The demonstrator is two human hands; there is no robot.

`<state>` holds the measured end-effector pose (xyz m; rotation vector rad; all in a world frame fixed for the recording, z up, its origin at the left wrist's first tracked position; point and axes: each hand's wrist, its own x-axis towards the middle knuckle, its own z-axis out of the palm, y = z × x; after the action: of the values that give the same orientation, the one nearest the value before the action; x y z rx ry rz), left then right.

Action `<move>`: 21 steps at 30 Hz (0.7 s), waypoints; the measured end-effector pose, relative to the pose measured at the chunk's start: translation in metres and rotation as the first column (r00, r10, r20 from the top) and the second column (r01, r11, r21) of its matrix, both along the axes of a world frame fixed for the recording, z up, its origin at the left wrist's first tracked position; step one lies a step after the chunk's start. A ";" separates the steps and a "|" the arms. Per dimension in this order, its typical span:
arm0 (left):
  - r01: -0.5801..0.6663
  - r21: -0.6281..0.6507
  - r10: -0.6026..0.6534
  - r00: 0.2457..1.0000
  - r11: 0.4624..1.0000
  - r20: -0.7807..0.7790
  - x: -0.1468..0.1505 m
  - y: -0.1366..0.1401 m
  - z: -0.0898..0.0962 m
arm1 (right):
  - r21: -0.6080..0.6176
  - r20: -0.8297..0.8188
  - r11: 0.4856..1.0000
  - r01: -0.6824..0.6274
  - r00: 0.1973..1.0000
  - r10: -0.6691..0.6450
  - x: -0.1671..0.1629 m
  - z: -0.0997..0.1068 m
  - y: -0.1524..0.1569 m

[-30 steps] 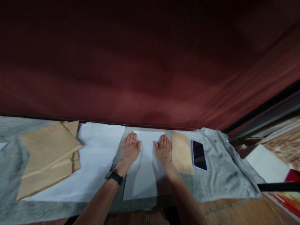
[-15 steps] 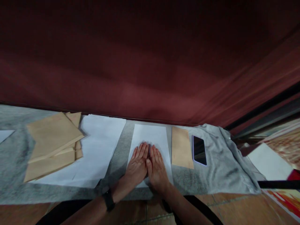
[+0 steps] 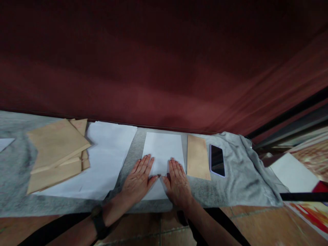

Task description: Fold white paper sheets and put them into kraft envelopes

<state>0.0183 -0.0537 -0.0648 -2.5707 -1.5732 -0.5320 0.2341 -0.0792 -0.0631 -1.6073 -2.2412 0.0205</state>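
Brown envelopes, contents hidden; white sheet under left hand and right hand, both flat, empty

White paper, rectangular, plain on its visible face. Was laid flat on grey cloth, long sides set front to back, between larger white sheets and a tan paper rectangle, touched by neither; near part was partly covered.

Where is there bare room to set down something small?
Bare grey cloth shows right of the phone, though wrinkled. A narrow strip runs between the white sheets and the middle paper, beyond the left hand. It is crowded at left, where brown papers overlap the white sheets, and on the middle paper, where the right hand rests.
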 end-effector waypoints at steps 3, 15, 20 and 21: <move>-0.005 0.000 0.005 0.999 1.000 0.037 -0.006 -0.001 0.000 | -0.017 0.007 1.000 0.008 1.000 -0.008 0.004 0.000 -0.001; -0.044 -0.029 0.045 0.998 0.999 0.040 -0.014 -0.003 0.008 | -0.030 -0.015 1.000 -0.006 1.000 0.006 0.016 -0.004 -0.006; 0.261 -0.122 -0.263 0.965 0.958 0.005 -0.007 -0.017 0.018 | -0.026 -0.081 0.999 0.028 0.996 -0.030 0.017 -0.012 -0.005; 0.336 -0.155 -0.340 0.940 0.929 -0.001 -0.005 -0.021 0.019 | -0.035 -0.104 0.999 0.041 0.994 -0.044 0.017 -0.014 -0.003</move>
<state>0.0135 -0.0745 -0.0461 -2.9743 -1.2066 -0.4107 0.2508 -0.0824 -0.0770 -1.6317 -2.1375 0.1283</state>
